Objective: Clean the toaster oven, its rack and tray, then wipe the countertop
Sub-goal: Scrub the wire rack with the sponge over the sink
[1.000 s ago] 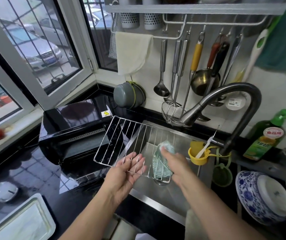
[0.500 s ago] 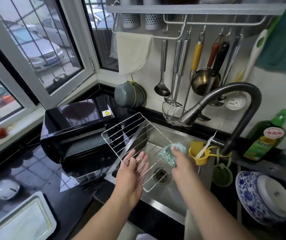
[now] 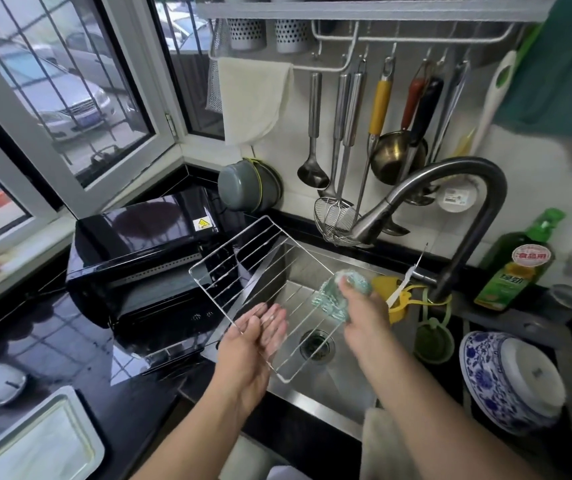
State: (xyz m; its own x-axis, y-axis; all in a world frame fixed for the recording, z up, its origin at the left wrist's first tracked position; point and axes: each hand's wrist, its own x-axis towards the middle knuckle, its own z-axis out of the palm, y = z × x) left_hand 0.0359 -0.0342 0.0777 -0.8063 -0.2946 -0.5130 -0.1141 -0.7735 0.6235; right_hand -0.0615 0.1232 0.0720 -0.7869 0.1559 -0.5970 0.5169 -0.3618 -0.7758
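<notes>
A wire oven rack is held tilted over the steel sink. My left hand supports the rack's near edge from below with straight fingers. My right hand grips a green scrubbing cloth and presses it on the rack's right side. The black toaster oven stands on the dark countertop left of the sink, its door open. A white baking tray lies at the bottom left.
A curved faucet arches over the sink's right side. Ladles and a strainer hang on the back wall. A green detergent bottle and a blue-and-white bowl stand at the right. A yellow holder hangs on the sink edge.
The rack has turned and tipped up, its far corner now over the oven side. My right hand and the cloth moved up and right along the rack.
</notes>
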